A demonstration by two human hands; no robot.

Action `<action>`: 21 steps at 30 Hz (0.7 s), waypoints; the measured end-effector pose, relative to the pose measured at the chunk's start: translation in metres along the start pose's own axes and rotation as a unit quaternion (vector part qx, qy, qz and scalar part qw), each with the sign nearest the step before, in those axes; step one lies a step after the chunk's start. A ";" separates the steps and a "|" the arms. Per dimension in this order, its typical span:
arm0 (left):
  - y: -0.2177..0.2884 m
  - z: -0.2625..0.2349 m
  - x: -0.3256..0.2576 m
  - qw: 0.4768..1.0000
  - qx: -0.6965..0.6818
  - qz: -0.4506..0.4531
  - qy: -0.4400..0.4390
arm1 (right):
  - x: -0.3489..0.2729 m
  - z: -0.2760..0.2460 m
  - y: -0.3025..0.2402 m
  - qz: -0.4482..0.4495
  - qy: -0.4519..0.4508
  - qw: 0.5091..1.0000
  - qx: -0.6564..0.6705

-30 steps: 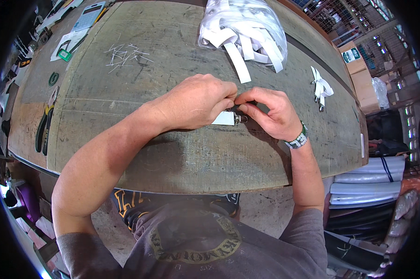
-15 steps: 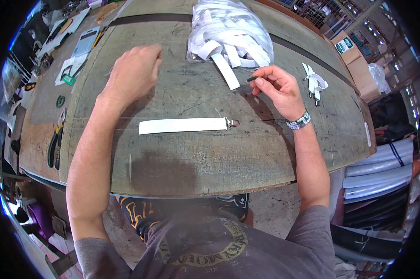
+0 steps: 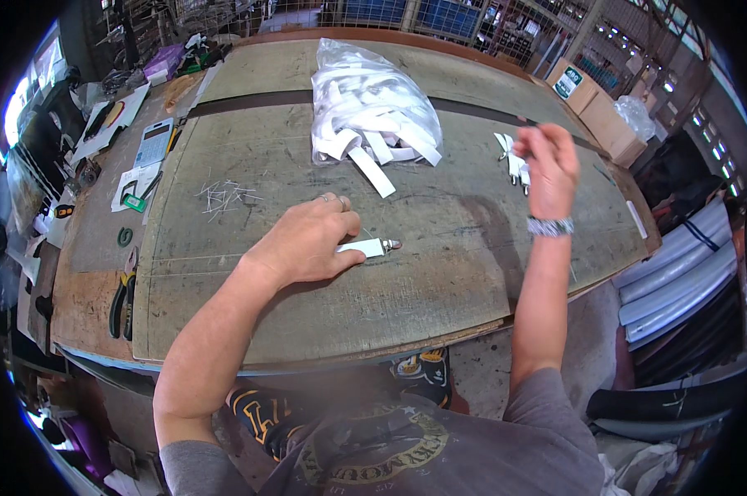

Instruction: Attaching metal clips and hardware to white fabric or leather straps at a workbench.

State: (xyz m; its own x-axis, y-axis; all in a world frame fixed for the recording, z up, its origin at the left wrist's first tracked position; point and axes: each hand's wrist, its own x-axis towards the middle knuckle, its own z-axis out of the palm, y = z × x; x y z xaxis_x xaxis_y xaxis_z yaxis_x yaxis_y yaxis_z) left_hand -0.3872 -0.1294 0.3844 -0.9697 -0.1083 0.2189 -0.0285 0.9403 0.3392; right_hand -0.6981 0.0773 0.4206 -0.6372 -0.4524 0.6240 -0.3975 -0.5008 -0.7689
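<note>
Strap [image 3: 367,247], white and flat, lying on the worn table [image 3: 373,310] in front of the person, its metal clip [image 3: 392,244] pointing right. Left part of it is hidden beneath the left hand [image 3: 307,241]; the clip end shows just beyond thumb and fingers.

Left hand: palm down, partly curled, thumb along the near edge of the strap, fingertips on the far side. Touching it; cannot tell whether it grips or only presses.

Right hand [image 3: 549,165]: up in the air, well apart from the strap, to its right and farther out. Fingers loosely bent, blurred; cannot tell how far closed or whether anything is held. Patterned bracelet [image 3: 549,226] at the wrist.

Beyond the strap, a clear plastic bag [image 3: 373,103] full of white straps, one end [image 3: 372,172] hanging out. Near the right hand, a small bunch of clipped straps [image 3: 504,147]. Left of the bag, scattered thin white bits [image 3: 224,198]. Farther left, pliers [image 3: 119,307] and a calculator [image 3: 154,145].
</note>
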 end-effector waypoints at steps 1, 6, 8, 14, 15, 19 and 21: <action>-0.001 0.003 0.000 1.000 -0.009 0.006 0.000 | -0.008 -0.014 -0.012 -0.008 0.034 0.999 0.004; -0.004 0.016 0.006 0.995 -0.047 0.063 0.059 | -0.056 -0.077 -0.037 0.021 -0.019 0.975 -0.222; 0.000 0.014 0.002 0.993 -0.065 0.068 0.069 | -0.077 -0.111 -0.046 0.015 0.013 0.965 -0.260; 0.013 0.014 0.011 0.987 -0.049 0.096 0.117 | -0.129 -0.221 -0.066 0.001 0.359 0.883 -0.302; 0.014 0.017 0.013 0.990 -0.044 0.085 0.106 | -0.142 -0.244 -0.064 0.019 0.388 0.884 -0.261; 0.011 0.024 0.011 0.992 -0.039 0.071 0.093 | -0.168 -0.277 -0.067 0.268 0.313 0.875 -0.253; 0.012 0.022 0.010 0.993 -0.042 0.064 0.088 | -0.166 -0.263 -0.062 0.213 0.311 0.859 -0.347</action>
State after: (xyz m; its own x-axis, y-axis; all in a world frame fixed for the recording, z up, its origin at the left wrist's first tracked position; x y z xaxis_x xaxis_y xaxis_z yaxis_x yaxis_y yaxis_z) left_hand -0.4025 -0.1121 0.3701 -0.9067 -0.0507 0.4188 0.1203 0.9205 0.3717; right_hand -0.7412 0.3775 0.3278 -0.9662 0.1041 0.2358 -0.2008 0.2700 -0.9417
